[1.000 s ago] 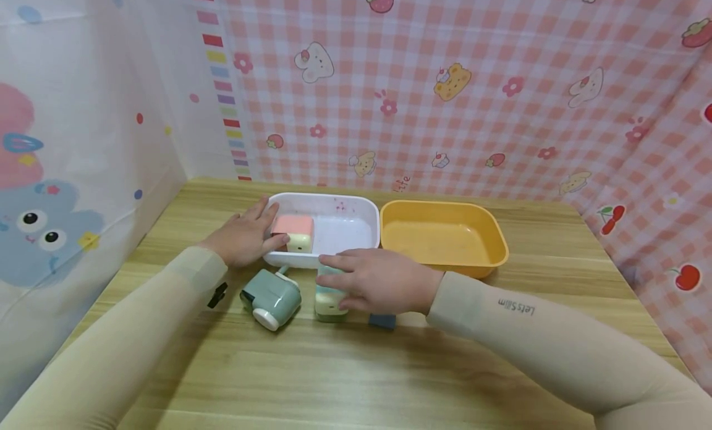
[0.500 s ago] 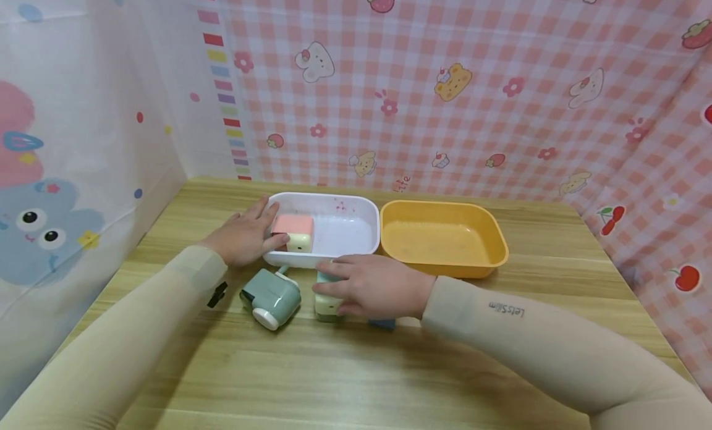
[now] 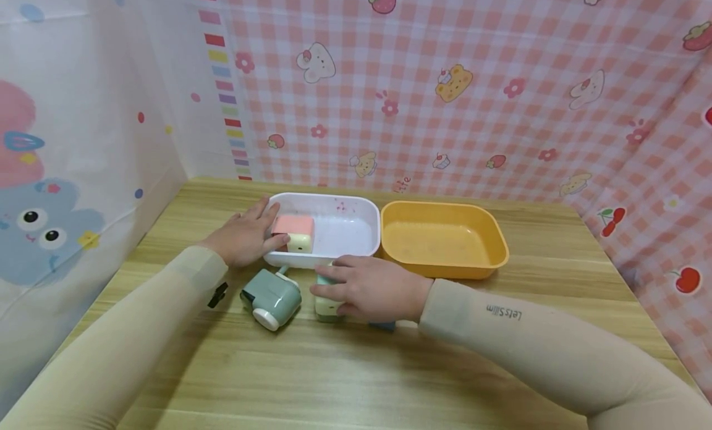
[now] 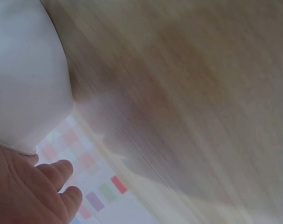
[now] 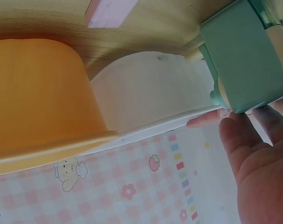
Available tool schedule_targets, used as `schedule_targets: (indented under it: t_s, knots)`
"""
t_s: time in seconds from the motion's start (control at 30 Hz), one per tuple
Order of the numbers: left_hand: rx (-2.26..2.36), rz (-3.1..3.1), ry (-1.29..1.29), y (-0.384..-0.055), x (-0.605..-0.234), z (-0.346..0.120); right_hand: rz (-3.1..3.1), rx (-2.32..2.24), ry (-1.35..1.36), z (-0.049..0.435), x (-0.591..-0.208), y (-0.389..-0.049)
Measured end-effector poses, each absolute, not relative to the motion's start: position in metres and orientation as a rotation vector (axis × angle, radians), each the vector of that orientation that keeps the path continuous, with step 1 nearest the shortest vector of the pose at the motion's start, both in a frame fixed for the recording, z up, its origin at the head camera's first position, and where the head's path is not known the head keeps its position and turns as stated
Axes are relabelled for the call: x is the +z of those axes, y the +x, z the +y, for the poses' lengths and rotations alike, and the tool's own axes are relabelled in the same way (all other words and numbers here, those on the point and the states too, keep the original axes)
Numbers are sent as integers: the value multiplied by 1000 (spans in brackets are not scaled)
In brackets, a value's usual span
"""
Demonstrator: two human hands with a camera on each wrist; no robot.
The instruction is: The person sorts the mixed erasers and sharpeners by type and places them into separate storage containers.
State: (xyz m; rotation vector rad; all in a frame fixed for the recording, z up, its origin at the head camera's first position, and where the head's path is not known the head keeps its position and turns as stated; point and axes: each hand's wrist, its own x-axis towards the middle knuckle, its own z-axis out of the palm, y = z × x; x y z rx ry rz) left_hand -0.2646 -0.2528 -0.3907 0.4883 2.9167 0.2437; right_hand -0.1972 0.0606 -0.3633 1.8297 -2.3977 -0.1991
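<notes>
My left hand point(image 3: 247, 232) rests at the left rim of a white tub point(image 3: 345, 257), fingers fairly straight and thumb over the near edge. Inside the tub, by that thumb, sits a pink-and-cream box point(image 3: 300, 232) with a small dark hole in its front. My right hand point(image 3: 378, 288) lies over a green-and-cream box point(image 3: 326, 307), fingers extended across its top and partly hiding it. In the right wrist view, fingertips touch a corner of this green box point(image 5: 246, 60). To its left a grey-green crank pencil sharpener point(image 3: 272, 297) lies tilted on the table.
A yellow tub point(image 3: 445, 272) stands against the white tub's right side. A small dark blue block point(image 3: 384, 325) shows partly under my right hand. A black clip-like piece point(image 3: 217, 295) is beside my left wrist. Patterned cloth point(image 3: 423, 109) rises behind the table.
My right hand has shifted slightly left and toward me, covering more of the green-and-cream box and the blue block. The left hand, tubs and sharpener have stayed put.
</notes>
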Motion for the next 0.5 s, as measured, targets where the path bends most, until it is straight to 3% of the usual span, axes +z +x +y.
schedule_targets:
  t_s: [0.5]
  knots:
    - [253,2914,488,-265,-391,-253,-2507,-296,1800,56,-357,-196]
